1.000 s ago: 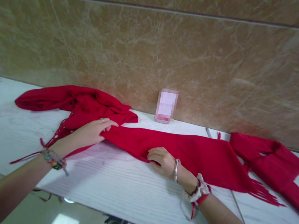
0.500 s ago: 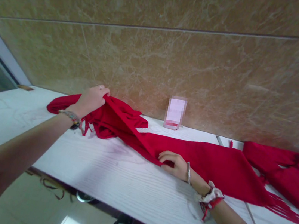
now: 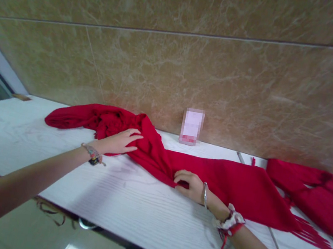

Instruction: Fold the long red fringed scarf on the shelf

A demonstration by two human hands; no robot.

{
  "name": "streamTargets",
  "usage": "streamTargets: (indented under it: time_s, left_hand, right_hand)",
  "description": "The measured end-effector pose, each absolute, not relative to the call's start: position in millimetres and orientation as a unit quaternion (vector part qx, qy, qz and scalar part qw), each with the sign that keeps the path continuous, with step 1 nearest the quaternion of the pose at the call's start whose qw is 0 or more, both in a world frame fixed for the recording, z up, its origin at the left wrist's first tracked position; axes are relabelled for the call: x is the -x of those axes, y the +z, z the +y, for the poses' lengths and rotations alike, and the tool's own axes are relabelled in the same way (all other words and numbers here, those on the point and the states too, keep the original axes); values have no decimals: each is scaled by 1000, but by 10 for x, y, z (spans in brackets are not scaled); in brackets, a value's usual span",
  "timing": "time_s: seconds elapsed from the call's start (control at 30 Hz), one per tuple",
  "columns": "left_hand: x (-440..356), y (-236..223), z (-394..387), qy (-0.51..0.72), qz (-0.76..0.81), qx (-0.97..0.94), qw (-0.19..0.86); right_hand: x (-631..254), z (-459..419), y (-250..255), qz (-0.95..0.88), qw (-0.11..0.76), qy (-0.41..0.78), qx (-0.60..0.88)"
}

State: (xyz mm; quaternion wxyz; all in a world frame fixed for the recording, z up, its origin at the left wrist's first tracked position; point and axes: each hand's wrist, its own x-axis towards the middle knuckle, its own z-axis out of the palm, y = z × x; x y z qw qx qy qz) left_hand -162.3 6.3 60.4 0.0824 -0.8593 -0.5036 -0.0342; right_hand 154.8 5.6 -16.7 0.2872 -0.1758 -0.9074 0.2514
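Note:
A long red scarf [image 3: 224, 176] lies across the white table, its right part flat with a fringe at the end and its left part bunched up. My left hand [image 3: 122, 140] rests on the bunched part with fingers spread. Along the scarf's near edge, my right hand [image 3: 190, 185] has its fingers curled round the fabric, thumb below it. Just left of my right hand the cloth narrows into a slanting fold. Whether the gathered red cloth [image 3: 73, 116] at the far left belongs to the same scarf, I cannot tell.
Another folded red cloth [image 3: 311, 185] lies at the right. A small blurred pink-and-white box [image 3: 192, 126] stands against the brown marbled wall [image 3: 175, 71]. The white table [image 3: 127, 211] has a seam on its right side, and its near edge drops to a tiled floor.
My left hand lifted the scarf's left part towards the wall, then came down to the right and let it go. The right hand kept its place on the near edge.

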Motion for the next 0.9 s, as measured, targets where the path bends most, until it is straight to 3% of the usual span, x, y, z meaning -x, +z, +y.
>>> streamTargets:
  time_s: [0.13,0.27,0.5,0.9]
  left_hand:
    - [1416,387,-267,9,-398,915,60]
    - [1154,242,-312,-20,-390,919,52]
    - [907,306,-265,5,-331,942,46]
    - [2258,715,-279,75,-507,847,139]
  right_hand:
    - [-1540,60,-169,-905,289,253,183]
    - [-1547,59,-167,-901,286,264,194]
    - [-1554,50,-160,-898,281,269,206]
    - [-1555,93,-230,-895,295,269,197]
